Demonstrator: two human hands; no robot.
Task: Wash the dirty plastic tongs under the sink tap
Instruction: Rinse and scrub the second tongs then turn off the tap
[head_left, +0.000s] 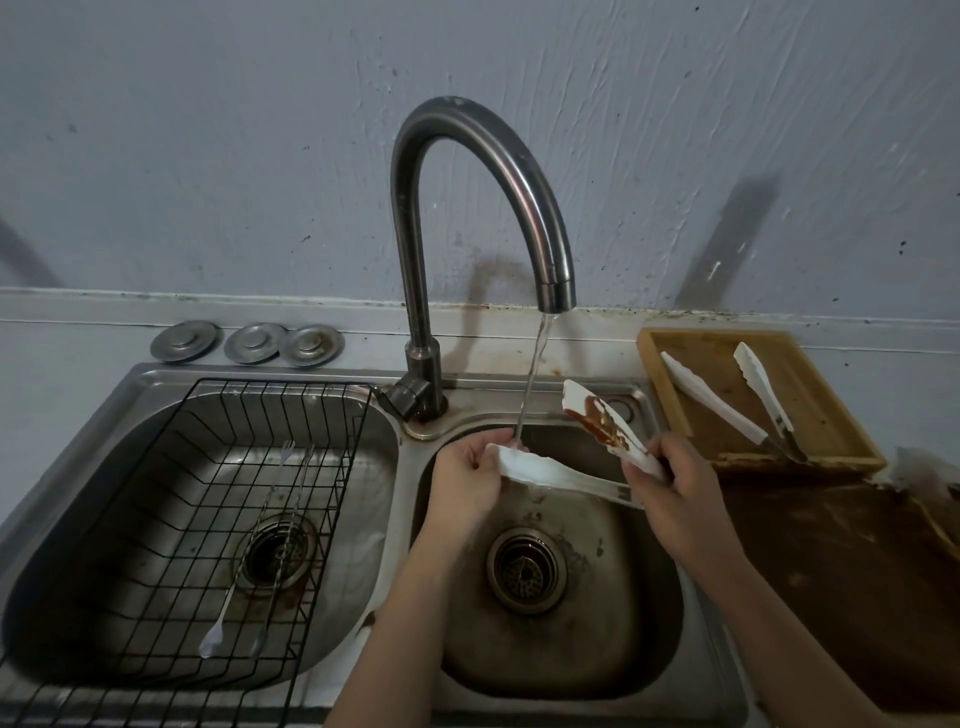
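White plastic tongs (561, 475) are spread open over the right sink basin (649, 597). My left hand (467, 478) pinches the tip of the lower arm, where the water stream (532, 379) from the curved tap (467, 208) lands. My right hand (675, 493) grips the hinge end. The upper arm (602, 421) points up and back and is smeared with brown sauce.
A second pair of white tongs (737, 405) lies on a wooden tray (831, 415) to the right of the sink. A black wire rack (223, 519) with long utensils sits in the left basin. Three metal drain caps (249, 342) rest behind it. Brown stained counter at right.
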